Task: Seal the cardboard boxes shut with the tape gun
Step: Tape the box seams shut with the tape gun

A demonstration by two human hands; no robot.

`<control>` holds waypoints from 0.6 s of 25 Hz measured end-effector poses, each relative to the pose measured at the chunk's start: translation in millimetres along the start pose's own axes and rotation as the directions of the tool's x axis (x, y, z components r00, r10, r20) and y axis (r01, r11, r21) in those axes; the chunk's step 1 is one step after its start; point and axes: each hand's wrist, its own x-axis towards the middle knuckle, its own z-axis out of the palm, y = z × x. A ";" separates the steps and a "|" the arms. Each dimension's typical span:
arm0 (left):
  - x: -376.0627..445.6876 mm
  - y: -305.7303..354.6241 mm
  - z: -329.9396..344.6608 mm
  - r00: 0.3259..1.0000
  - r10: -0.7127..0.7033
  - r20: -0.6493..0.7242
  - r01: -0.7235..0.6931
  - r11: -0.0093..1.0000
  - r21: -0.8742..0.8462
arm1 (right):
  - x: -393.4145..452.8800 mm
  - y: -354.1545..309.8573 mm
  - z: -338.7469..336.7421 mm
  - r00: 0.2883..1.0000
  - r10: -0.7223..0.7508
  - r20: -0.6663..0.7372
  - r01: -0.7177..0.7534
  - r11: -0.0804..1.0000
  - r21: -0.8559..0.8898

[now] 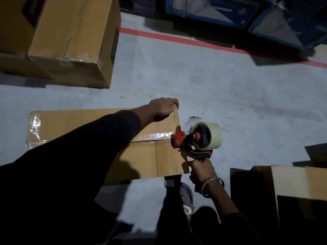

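— Right hand (201, 172)?
— Wrapped tight round the handle of the tape gun (196, 138), bangle on the wrist; red nose of the gun touching the right end of the centre seam, clear roll just off the right edge

— And the left hand (163, 106)?
— Resting at the far right corner of the cardboard box (154, 156), fingers curled over the edge, apparently pinching a bit of tape there; hard to tell for sure

— Where's the box?
— Flat on the grey floor (212, 82), near centre, glossy tape along the seam and at its left end

— Anything else around?
— Taped carton (74, 41) far left; open box (292, 183) near right; blue printed cartons (221, 9) behind a red floor line (185, 39) at the far side
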 end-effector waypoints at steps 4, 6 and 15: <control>-3.5 5.0 2.2 0.997 -0.077 0.024 0.079 0.994 -0.076 | -5.0 0.3 1.5 1.000 -0.010 -0.019 0.010 1.000 0.016; -3.2 8.5 7.8 0.995 -0.099 -0.001 0.099 0.994 0.035 | -6.2 -1.8 3.7 1.000 -0.013 -0.016 0.014 0.999 0.044; -3.7 22.8 25.5 0.982 -0.136 -0.130 0.157 0.972 0.176 | -4.7 6.3 -0.9 1.000 0.002 0.000 -0.002 1.000 -0.023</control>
